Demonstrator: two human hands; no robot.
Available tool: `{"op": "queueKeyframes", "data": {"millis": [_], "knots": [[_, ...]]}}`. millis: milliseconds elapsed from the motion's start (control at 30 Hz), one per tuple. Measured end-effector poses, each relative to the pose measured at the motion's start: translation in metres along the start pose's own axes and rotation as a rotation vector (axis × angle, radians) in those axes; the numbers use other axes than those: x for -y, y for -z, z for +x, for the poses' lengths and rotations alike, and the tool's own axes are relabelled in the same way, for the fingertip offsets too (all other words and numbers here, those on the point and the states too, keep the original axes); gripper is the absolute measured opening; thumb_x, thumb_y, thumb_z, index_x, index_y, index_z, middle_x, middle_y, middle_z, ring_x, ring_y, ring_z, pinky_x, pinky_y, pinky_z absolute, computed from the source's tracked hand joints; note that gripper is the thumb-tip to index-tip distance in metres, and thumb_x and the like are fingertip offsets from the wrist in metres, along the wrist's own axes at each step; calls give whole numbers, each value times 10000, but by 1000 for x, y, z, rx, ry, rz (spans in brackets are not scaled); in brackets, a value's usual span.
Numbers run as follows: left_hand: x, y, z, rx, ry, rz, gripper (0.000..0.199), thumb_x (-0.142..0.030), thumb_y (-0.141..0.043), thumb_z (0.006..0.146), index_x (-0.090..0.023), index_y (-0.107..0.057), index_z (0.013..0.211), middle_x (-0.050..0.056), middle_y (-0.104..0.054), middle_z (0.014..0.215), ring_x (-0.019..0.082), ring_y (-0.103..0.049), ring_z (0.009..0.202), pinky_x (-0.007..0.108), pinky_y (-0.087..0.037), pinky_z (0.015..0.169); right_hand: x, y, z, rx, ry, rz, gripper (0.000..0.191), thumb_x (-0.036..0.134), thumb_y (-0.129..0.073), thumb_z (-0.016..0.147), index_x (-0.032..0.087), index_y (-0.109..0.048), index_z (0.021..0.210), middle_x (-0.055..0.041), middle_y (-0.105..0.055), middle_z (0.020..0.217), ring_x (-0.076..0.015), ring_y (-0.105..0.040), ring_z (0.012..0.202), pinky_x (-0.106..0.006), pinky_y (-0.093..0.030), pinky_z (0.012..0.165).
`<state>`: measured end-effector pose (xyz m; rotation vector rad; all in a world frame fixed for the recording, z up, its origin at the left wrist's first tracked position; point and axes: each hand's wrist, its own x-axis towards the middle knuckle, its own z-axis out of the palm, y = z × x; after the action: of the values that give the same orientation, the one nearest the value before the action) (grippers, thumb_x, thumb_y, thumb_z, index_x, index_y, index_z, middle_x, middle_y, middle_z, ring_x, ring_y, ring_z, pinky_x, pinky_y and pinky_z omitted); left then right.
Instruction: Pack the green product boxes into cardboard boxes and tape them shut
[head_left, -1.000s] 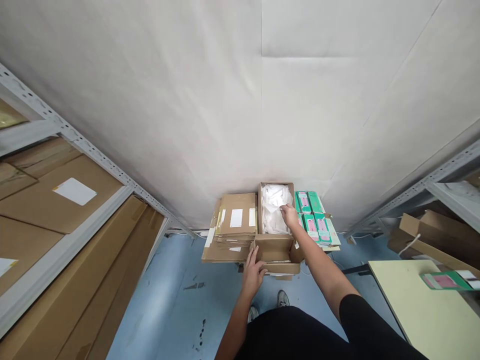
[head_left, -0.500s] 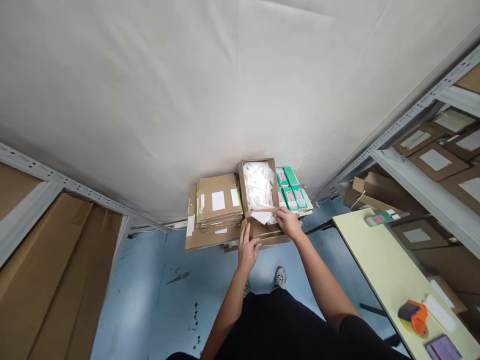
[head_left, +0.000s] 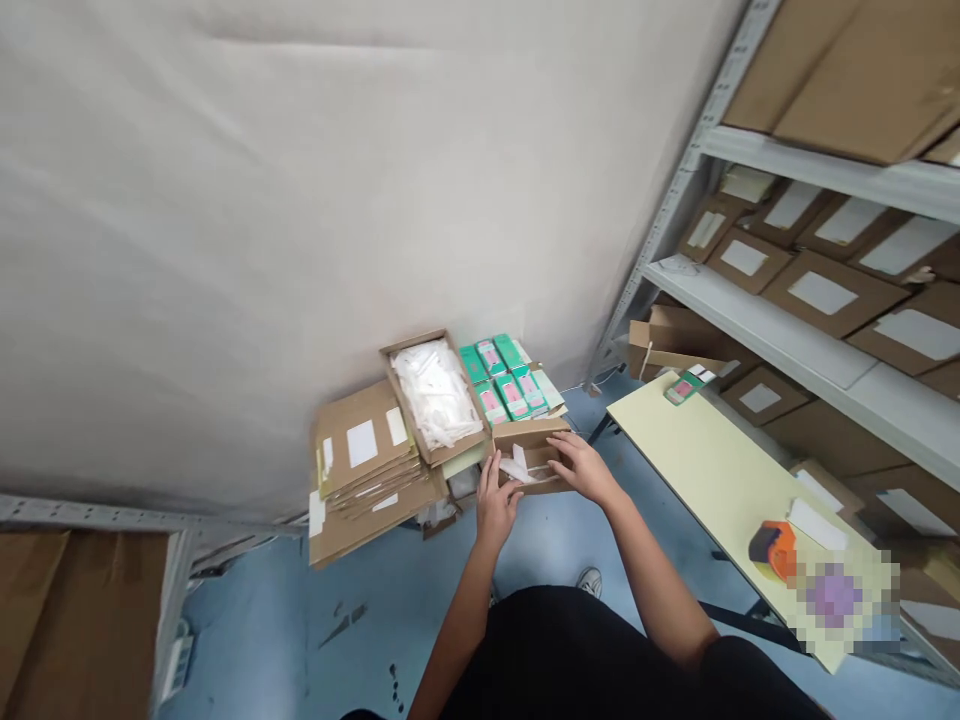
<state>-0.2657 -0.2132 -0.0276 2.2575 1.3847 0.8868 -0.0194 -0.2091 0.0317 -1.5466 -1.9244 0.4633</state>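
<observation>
A small open cardboard box is held between my two hands, with some white packets lying inside. My left hand grips its left end, thumb along the near side. My right hand holds the right end, fingers over the edge. Just beyond, to the left, a larger cardboard box is full of white plastic-looking packets. Several green-and-pink boxes sit in rows behind the box I hold.
A stack of flat labelled cartons stands at left. On the right is a pale yellow table with a green box and an orange tape dispenser. Shelving with labelled cartons lines the right wall; blue floor lies below.
My view has swung to the right. The small box has come away from the larger packet box toward me, and its inside now shows. Both hands remain on it.
</observation>
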Motion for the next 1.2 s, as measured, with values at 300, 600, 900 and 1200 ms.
{"op": "queueKeyframes", "data": {"millis": [300,600,900,1200], "knots": [[-122,-137,56,151,-223,-85,183,-146,-685,866,-243,-806,963,51,-339,1690,356,-322,1555,599,-407,1209,-128,144,-94,-374,-260,-143,477,266,-577,966,251,-608,1442,-115,-566,1507,-316,-468,1443,-551,-406,1217],[-250,-272,105,466,-478,-243,216,-126,-698,852,-245,-804,998,40,-249,1728,352,-233,1590,596,-381,1224,-217,234,-227,-590,-667,-174,553,299,-574,957,288,-537,1509,-104,-516,1557,-299,-462,1453,-525,-427,1194],[-277,-361,177,689,-401,-403,228,-118,-685,815,-222,-801,983,48,-223,1736,312,-371,1537,466,-396,1234,-261,255,-238,-626,-843,-135,590,317,-563,962,310,-483,1546,-86,-428,1630,-275,-404,1506,-493,-380,1233],[-291,-468,276,983,-483,-370,215,-129,-745,701,-191,-789,902,111,-340,1691,360,-335,1550,545,-332,1243,-331,257,-166,-634,-959,-83,626,276,-633,891,246,-534,1509,-132,-419,1637,-290,-410,1513,-501,-382,1227]]}}
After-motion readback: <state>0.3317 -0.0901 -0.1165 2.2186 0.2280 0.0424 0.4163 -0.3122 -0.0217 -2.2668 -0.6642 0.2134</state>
